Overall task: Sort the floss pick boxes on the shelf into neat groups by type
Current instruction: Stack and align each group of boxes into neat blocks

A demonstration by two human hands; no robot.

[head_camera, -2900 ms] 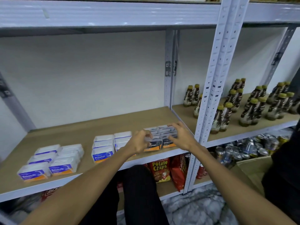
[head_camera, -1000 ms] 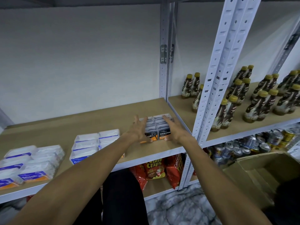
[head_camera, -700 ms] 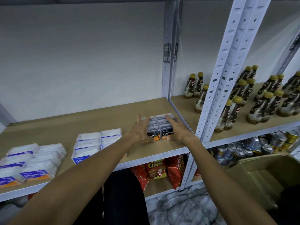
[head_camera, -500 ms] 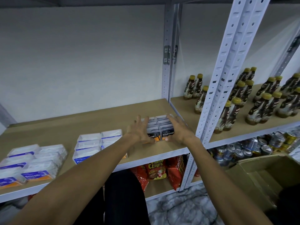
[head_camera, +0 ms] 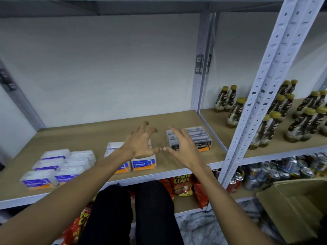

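Three groups of floss pick boxes stand on the wooden shelf [head_camera: 85, 131]. The dark grey charcoal boxes [head_camera: 198, 137] sit at the right. White "Round" boxes [head_camera: 143, 163] sit in the middle. White "Smooth" boxes [head_camera: 58, 167] sit at the left. My left hand [head_camera: 139, 142] hovers above the Round boxes with fingers spread and curled, holding nothing. My right hand [head_camera: 182, 147] hovers in front of the charcoal boxes' left side, fingers apart, holding nothing. The two thumbs nearly touch.
A white perforated upright [head_camera: 265, 89] stands just right of the charcoal boxes. Brown bottles with gold caps [head_camera: 300, 119] fill the neighbouring shelf. Chip bags [head_camera: 182, 186] and cans [head_camera: 276, 172] lie on the lower level. A cardboard box [head_camera: 297, 206] stands at the bottom right.
Both hands have let go of the charcoal boxes and lifted off to the left. The left hand is now over the Round boxes.
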